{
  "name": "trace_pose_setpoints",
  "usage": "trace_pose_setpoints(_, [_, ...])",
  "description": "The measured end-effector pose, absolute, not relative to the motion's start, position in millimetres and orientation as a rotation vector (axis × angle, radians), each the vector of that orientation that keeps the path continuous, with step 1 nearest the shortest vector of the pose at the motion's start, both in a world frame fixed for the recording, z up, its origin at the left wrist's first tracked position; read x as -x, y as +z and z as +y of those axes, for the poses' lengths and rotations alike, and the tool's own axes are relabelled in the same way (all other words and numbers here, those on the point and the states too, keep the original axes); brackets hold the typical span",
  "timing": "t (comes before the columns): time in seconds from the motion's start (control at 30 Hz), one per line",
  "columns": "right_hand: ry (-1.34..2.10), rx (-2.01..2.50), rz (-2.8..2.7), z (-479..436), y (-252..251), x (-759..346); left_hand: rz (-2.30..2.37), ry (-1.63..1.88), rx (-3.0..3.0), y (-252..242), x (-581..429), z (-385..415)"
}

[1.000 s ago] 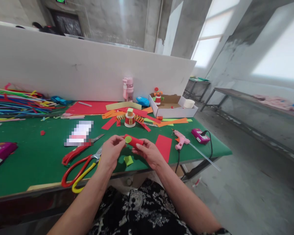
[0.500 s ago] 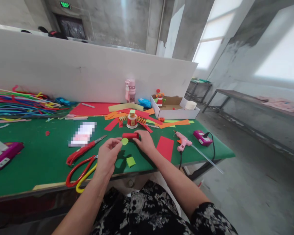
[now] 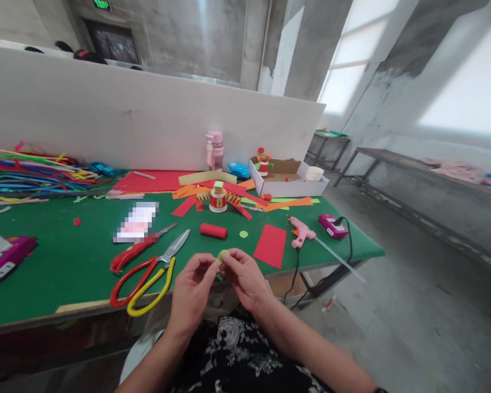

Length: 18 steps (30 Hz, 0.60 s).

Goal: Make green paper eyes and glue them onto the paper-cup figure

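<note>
My left hand (image 3: 195,284) and my right hand (image 3: 244,275) meet near the table's front edge. Their fingertips pinch a small light-green paper piece (image 3: 223,254), partly hidden by the fingers. Just beyond them lies a red paper roll (image 3: 213,231), touched by neither hand. To its right a light-green paper circle (image 3: 244,234) lies flat on the green table. Farther back stands a decorated paper cup (image 3: 218,201) with folded paper strips at both sides. Left of my hands rest scissors (image 3: 169,256) with one red and one yellow handle.
A red-handled cutter (image 3: 134,254) and a blurred-out rectangle (image 3: 137,221) lie at left. Right are red paper (image 3: 270,245), a pink glue gun (image 3: 301,231) and a purple socket block (image 3: 333,226). Behind stand a white box (image 3: 294,189), a pink bottle (image 3: 215,153) and pipe cleaners (image 3: 33,172).
My right hand has let go of the red roll. Both hands have come together nearer my body around green paper. A green circle now lies right of the roll.
</note>
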State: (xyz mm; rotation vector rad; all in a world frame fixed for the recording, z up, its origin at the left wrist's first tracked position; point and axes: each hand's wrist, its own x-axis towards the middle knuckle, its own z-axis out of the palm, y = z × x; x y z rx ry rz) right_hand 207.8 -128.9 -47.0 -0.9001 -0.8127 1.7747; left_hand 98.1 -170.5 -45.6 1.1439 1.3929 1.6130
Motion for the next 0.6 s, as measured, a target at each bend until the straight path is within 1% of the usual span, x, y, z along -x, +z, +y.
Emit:
trace_pose_setpoints(0.13, [1.580, 1.011, -1.118, -111, -46, -236, 1.669, 1.494, -1.577, -49, -65, -182])
trace_pose_setpoints(0.2, [1.436, 1.045, -1.158, -96, -40, -254, 1.726, 1.371, -1.881, -43, -55, -172])
trace_pose_setpoints(0.27, [1.315, 1.068, -1.126, -82, -34, -269, 1.650, 1.035, -2.215, -34, -59, -149])
trace_pose_setpoints(0.3, [1.274, 1.068, -1.093, -77, -32, -276, 1.630, 0.814, -2.339, -30, -66, -133])
trace_pose_setpoints(0.47, [1.233, 1.084, -1.003, -77, -38, -298, 1.585, 0.489, -2.466, -25, -120, -53])
trace_pose_setpoints(0.6, [1.222, 1.110, -1.026, -87, -50, -309, 1.599, 0.364, -2.466, -38, -143, -23])
